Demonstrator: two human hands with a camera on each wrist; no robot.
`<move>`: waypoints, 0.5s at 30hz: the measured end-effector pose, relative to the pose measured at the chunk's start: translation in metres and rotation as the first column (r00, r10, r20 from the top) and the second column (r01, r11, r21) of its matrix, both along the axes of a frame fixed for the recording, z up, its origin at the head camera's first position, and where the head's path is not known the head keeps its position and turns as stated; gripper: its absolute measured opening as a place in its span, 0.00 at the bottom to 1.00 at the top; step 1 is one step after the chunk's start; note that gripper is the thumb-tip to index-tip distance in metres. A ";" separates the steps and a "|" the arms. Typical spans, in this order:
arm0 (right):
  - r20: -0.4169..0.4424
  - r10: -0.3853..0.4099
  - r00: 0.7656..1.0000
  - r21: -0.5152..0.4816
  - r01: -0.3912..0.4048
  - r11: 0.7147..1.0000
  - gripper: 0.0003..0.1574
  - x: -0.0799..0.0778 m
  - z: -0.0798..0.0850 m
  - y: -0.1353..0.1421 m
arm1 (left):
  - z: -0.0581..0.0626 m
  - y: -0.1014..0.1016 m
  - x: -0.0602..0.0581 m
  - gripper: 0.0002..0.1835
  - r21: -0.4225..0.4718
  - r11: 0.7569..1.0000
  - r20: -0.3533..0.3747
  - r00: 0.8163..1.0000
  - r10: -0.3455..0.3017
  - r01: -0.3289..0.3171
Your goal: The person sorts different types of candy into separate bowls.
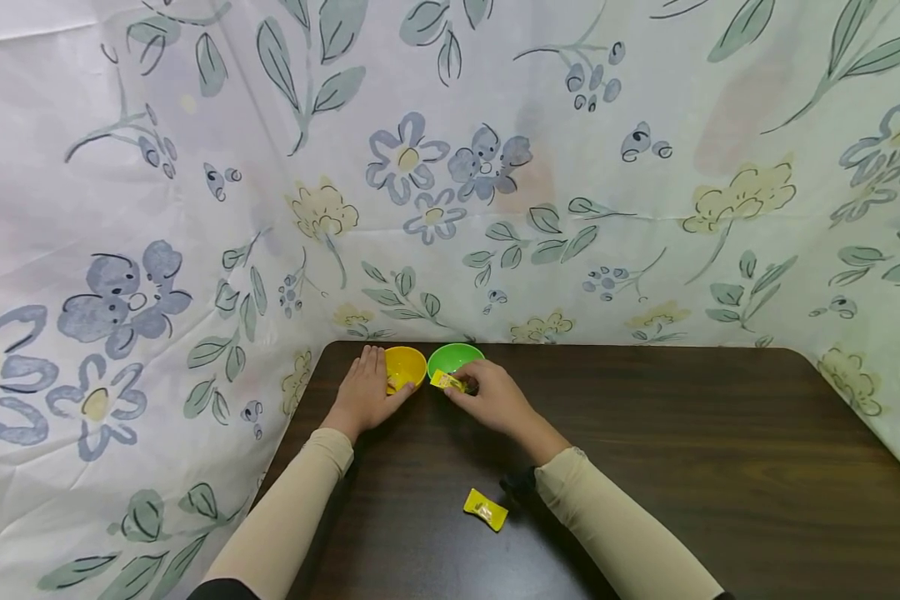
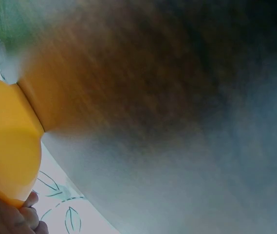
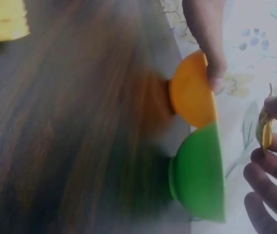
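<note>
At the table's back left, a yellow bowl and a green bowl stand side by side. My left hand holds the yellow bowl from the left, fingers along its side and thumb at the near rim. A bit of yellow wrapper shows inside that bowl. Over the near rim of the green bowl, my right hand pinches a yellow-wrapped candy. In the right wrist view, the pinched candy appears edge-on between thumb and finger, above the green bowl.
Another yellow-wrapped candy lies on the dark wooden table, near the right forearm. Behind the table's back edge and along its left side hangs a floral cloth.
</note>
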State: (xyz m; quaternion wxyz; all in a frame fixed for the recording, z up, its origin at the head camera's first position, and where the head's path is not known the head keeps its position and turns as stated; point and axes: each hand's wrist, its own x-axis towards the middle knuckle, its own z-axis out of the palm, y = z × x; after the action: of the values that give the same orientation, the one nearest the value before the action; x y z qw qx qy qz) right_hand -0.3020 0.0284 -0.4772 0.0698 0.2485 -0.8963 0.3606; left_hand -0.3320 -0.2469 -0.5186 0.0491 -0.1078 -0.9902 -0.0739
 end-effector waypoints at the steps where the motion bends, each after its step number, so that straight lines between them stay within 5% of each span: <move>1: 0.005 -0.001 1.000 -0.003 0.001 1.000 0.15 -0.001 0.000 -0.001 | 0.000 0.000 0.000 0.56 0.004 1.000 -0.003 1.000 -0.005 0.005; 15: 0.048 0.015 0.999 -0.049 -0.012 0.999 0.14 -0.016 -0.004 -0.018 | 0.004 0.000 0.002 0.56 0.007 1.000 -0.016 1.000 -0.014 0.014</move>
State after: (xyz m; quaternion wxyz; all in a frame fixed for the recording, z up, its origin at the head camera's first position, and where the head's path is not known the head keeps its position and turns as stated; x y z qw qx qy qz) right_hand -0.3177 0.0106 -0.4814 0.0519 0.2441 -0.8869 0.3887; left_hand -0.3303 -0.2472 -0.5150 0.0566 -0.1151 -0.9887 -0.0771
